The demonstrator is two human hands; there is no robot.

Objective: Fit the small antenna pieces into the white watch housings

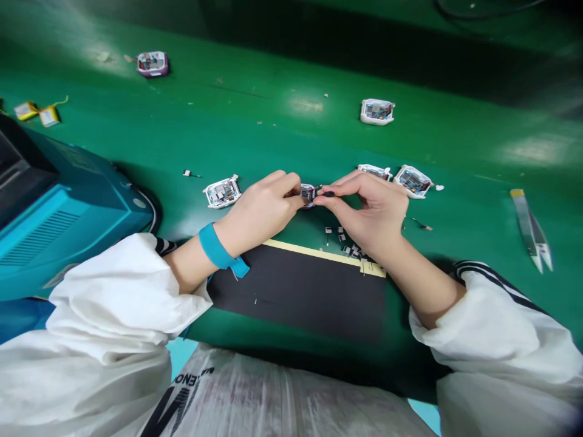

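Note:
Near the middle of the green table, my left hand grips a small device housing with electronics showing inside. A teal band circles that wrist. My right hand is closed at the housing's right side, with a small black part pinched between thumb and forefinger. White housings with open circuit boards lie left of my left hand and just beyond my right hand. Several tiny connector parts lie below my right hand.
A black mat with a yellow edge lies before me. Tweezers rest at the right. A teal machine stands left. Farther back are a purple housing, a white housing and yellow battery-like packs.

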